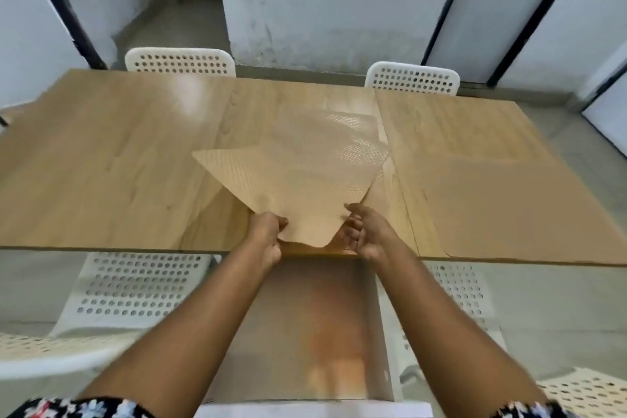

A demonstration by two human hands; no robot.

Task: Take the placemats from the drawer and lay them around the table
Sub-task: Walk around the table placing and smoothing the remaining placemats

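The person stands at the near edge of the table (112, 159) with the drawer (305, 326) pulled open below the tabletop, between the two forearms. Both hands hold a tan placemat (288, 187) by its near corner, just above the table edge. The left hand (266, 236) pinches the mat's left side, thumb on top and fingers folded beneath. The right hand (368, 234) grips the right side of the same corner, fingers curled under the sheet and thumb pressed on its upper face. Both hands are therefore closed on the mat.

The held mat is turned corner-first, its far part resting or hovering low over the table centre; which of the two cannot be determined. It appears to overlap at least one more mat lying further back (353, 132), whose perforated texture shows through. The count of mats in this pile cannot be determined. One placemat (509, 207) already lies flat at the near right seat, square to the table edge. The drawer's interior looks bare apart from a reddish stain.

Step in hand, by judgement: separating one mat from the pile for placement. The next move calls for lifting this mat clear without dragging the mat under it, rotating it square to an edge, and setting it before an unserved chair, such as the near left chair (142, 285).
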